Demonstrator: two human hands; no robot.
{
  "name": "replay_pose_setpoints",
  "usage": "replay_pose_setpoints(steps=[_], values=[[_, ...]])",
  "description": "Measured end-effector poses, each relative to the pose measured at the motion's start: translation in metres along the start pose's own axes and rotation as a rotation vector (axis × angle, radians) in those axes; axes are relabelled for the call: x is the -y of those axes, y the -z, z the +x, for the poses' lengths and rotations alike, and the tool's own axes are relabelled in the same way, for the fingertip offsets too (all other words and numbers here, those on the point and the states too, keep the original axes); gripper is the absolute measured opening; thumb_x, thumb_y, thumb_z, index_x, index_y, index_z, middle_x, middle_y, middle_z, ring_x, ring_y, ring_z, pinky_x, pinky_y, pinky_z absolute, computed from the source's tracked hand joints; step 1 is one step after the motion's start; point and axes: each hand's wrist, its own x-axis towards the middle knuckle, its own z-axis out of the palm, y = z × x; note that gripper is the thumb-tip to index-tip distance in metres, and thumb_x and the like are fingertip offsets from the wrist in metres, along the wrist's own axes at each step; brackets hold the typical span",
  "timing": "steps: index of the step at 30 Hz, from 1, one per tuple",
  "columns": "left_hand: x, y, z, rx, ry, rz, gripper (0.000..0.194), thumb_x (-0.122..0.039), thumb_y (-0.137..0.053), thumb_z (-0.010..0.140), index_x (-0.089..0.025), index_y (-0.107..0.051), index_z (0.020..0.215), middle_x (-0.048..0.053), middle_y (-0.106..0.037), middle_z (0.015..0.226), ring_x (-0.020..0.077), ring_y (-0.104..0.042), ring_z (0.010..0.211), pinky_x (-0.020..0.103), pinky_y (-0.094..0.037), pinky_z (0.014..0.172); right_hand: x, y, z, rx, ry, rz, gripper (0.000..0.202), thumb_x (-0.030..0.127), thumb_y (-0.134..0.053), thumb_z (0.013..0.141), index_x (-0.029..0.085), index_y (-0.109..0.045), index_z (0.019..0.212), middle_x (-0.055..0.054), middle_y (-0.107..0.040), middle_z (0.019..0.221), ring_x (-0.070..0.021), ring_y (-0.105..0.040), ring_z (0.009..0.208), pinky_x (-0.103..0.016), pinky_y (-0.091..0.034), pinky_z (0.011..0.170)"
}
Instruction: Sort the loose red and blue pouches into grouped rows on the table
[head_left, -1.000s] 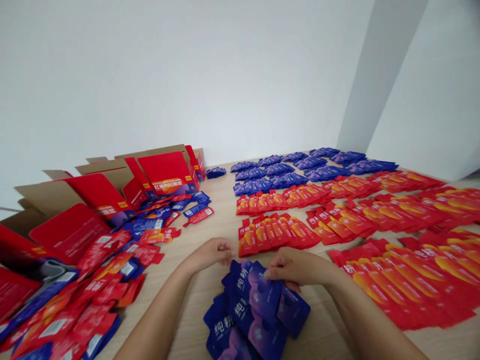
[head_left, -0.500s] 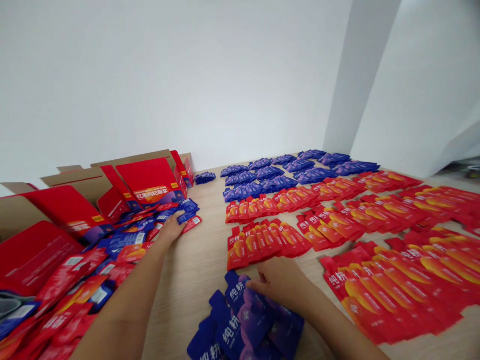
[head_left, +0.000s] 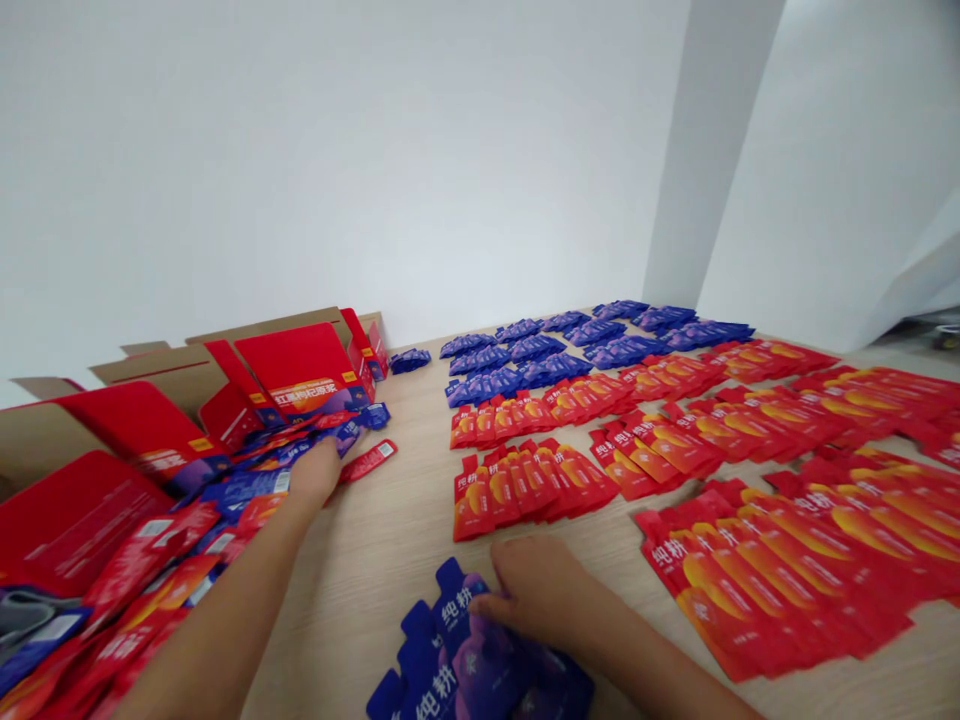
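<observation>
My left hand (head_left: 315, 472) is at the right edge of a mixed heap of red and blue pouches (head_left: 247, 490). Its fingers are partly hidden and look closed on a blue pouch (head_left: 349, 434) with a purple front. A red pouch (head_left: 369, 461) lies just right of that hand, its barcode showing. Nearer me, my right hand (head_left: 536, 590) grips the edge of a blue pouch (head_left: 457, 607), thumb on its printed face. This pouch sits on top of a fanned stack of blue pouches (head_left: 420, 665) on the table.
Opened red cartons (head_left: 292, 365) with raised flaps stand behind the heap. Overlapping rows of red pouches (head_left: 772, 570) cover the table's right side. Blue pouch groups (head_left: 536, 347) lie farther back, towards the white wall (head_left: 420, 160). A small blue pile (head_left: 409, 360) is beside the cartons.
My left hand has drawn back towards me and to the left, and the red pouch beside it now lies more exposed. My right hand has shifted slightly left and down with the blue pouches.
</observation>
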Motion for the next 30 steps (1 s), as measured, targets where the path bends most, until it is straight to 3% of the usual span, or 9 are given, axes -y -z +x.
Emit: replay_pose_setpoints(steps=[3, 6, 8, 10, 13, 17, 21, 27, 30], values=[[-0.015, 0.02, -0.027, -0.074, -0.049, -0.091, 0.035, -0.029, -0.025, 0.089, -0.014, -0.056, 0.097, 0.017, -0.068, 0.087, 0.0294, -0.066, 0.088, 0.038, -0.048, 0.076, 0.0, -0.002, 0.007, -0.184, -0.034, 0.15, 0.026, 0.038, -0.051, 0.089, 0.017, -0.065, 0.084, -0.009, -0.071, 0.081, -0.0236, -0.066, 0.075, -0.029, -0.041, 0.062], [-0.05, 0.028, -0.075, -0.03, -0.151, -0.289, 0.039, -0.043, -0.02, 0.092, -0.02, -0.051, 0.087, 0.001, -0.061, 0.062, 0.017, -0.062, 0.059, 0.025, -0.048, 0.058, 0.002, -0.009, 0.013, -0.321, -0.002, 0.438, 0.021, 0.037, -0.049, 0.09, 0.019, -0.06, 0.087, -0.002, -0.068, 0.074, -0.0171, -0.063, 0.068, -0.025, -0.04, 0.061], [-0.079, 0.028, -0.113, 0.081, -0.186, -0.701, 0.037, -0.052, -0.028, 0.089, -0.021, -0.048, 0.079, -0.005, -0.048, 0.048, 0.013, -0.047, 0.037, 0.023, -0.037, 0.04, 0.003, -0.013, 0.015, -0.358, 0.025, 0.65, 0.024, 0.041, -0.049, 0.09, 0.019, -0.057, 0.093, -0.001, -0.066, 0.072, -0.015, -0.061, 0.064, -0.024, -0.041, 0.059], [-0.106, 0.024, -0.149, 0.211, -0.211, -0.946, 0.036, -0.055, -0.038, 0.085, -0.022, -0.046, 0.074, -0.008, -0.041, 0.043, 0.0099, -0.038, 0.032, 0.021, -0.029, 0.035, 0.005, -0.016, 0.016, -0.326, 0.045, 0.849, 0.03, 0.047, -0.045, 0.09, 0.019, -0.056, 0.091, 0.0, -0.063, 0.068, -0.0129, -0.057, 0.055, -0.023, -0.04, 0.052], [-0.131, 0.018, -0.183, 0.407, -0.188, -1.187, 0.034, -0.056, -0.045, 0.081, -0.022, -0.047, 0.081, -0.008, -0.046, 0.047, 0.0096, -0.042, 0.033, 0.021, -0.03, 0.035, 0.004, -0.016, 0.017, -0.291, 0.074, 1.003, 0.043, 0.055, -0.037, 0.091, 0.02, -0.052, 0.07, 0.002, -0.055, 0.056, -0.0108, -0.048, 0.044, -0.023, -0.036, 0.045], [-0.135, 0.014, -0.194, 0.611, -0.219, -1.402, 0.036, -0.049, -0.056, 0.076, -0.022, -0.044, 0.097, -0.009, -0.05, 0.051, 0.0083, -0.041, 0.035, 0.02, -0.03, 0.036, 0.0, -0.013, 0.017, -0.42, 0.061, 0.906, 0.051, 0.058, -0.038, 0.089, 0.022, -0.041, 0.053, 0.004, -0.042, 0.044, -0.0108, -0.041, 0.041, -0.025, -0.034, 0.046], [-0.129, 0.016, -0.193, 0.617, -0.198, -1.435, 0.035, -0.045, -0.06, 0.075, -0.022, -0.04, 0.093, -0.012, -0.044, 0.043, 0.0043, -0.027, 0.031, 0.017, -0.02, 0.034, 0.0, -0.013, 0.016, -0.385, 0.049, 1.014, 0.047, 0.058, -0.042, 0.087, 0.022, -0.044, 0.057, 0.006, -0.039, 0.043, -0.0098, -0.037, 0.038, -0.024, -0.033, 0.043], [-0.13, 0.018, -0.201, 0.704, -0.278, -1.318, 0.041, -0.053, -0.06, 0.072, -0.022, -0.041, 0.089, -0.014, -0.039, 0.036, 0.0054, -0.026, 0.028, 0.017, -0.021, 0.033, -0.002, -0.009, 0.02, -0.557, -0.026, 1.158, 0.037, 0.057, -0.05, 0.08, 0.021, -0.052, 0.078, 0.001, -0.053, 0.067, -0.0144, -0.05, 0.059, -0.025, -0.042, 0.054], [-0.125, 0.016, -0.198, 0.741, -0.341, -1.171, 0.037, -0.056, -0.055, 0.076, -0.021, -0.044, 0.08, -0.012, -0.039, 0.035, 0.0058, -0.027, 0.026, 0.018, -0.021, 0.031, -0.011, -0.004, 0.023, -0.554, -0.036, 1.164, 0.035, 0.055, -0.049, 0.08, 0.02, -0.053, 0.079, 0.0, -0.056, 0.072, -0.0163, -0.053, 0.066, -0.027, -0.044, 0.059]])
